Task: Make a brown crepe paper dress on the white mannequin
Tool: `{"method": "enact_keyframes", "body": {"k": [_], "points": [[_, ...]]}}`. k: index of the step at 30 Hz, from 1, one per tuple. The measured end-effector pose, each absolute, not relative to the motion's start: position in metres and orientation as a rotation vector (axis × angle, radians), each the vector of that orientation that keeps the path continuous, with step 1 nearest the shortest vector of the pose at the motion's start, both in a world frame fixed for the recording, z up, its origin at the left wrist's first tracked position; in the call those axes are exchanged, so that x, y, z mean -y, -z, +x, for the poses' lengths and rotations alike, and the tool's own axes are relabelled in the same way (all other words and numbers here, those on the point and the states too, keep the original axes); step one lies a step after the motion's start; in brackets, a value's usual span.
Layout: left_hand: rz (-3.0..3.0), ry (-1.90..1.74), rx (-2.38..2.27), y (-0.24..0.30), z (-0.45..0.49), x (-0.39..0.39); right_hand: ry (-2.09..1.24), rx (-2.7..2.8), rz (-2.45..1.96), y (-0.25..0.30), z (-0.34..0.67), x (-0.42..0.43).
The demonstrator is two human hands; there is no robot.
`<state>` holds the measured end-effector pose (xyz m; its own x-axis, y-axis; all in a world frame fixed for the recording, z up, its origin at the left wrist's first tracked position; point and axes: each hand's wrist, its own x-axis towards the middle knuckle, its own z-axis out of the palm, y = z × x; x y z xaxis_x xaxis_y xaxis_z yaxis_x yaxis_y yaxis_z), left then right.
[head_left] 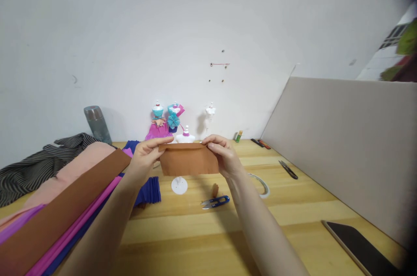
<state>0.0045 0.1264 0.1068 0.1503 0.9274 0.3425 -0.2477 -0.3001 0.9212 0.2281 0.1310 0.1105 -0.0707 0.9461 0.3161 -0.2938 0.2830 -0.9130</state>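
I hold a brown rectangle of crepe paper up in front of me by its top edge. My left hand pinches its upper left corner and my right hand pinches its upper right corner. Behind the paper stands a small white mannequin bust on a round white base, mostly hidden by the sheet. Blue thread snips and a small brown paper scrap lie on the wooden table just below my right wrist.
Rolls of brown, pink, magenta and blue paper lie at left beside striped cloth and a grey flask. Dressed mini mannequins stand by the wall. Black snips, a white curved strip, a phone and a grey divider panel are at right.
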Motion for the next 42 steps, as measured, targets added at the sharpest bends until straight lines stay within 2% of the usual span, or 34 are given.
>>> {"method": "enact_keyframes", "body": {"k": [9, 15, 19, 24, 30, 37, 42], "points": [[1.263, -1.362, -0.654, -0.112, 0.006, -0.121, -1.337, 1.085, -0.632, -0.11, 0.228, -0.132], [1.37, -1.382, -0.64, -0.112, 0.003, -0.122, -1.313, 1.13, -0.641, -0.112, 0.23, -0.13], [1.476, -1.436, -0.604, -0.11, 0.0, -0.124, -1.209, 1.169, -0.687, -0.112, 0.226, -0.129], [1.548, -1.469, -0.911, -0.114, 0.006, -0.121, -1.086, 1.266, -0.716, -0.11, 0.222, -0.127], [1.481, -1.428, -0.892, -0.119, 0.011, -0.118, -0.945, 1.323, -0.775, -0.11, 0.225, -0.128], [1.451, -1.364, -0.941, -0.119, 0.012, -0.123, -0.985, 1.306, -0.895, -0.11, 0.223, -0.131], [1.429, -1.331, -0.961, -0.118, 0.012, -0.126, -0.832, 1.381, -0.905, -0.11, 0.224, -0.133]]}}
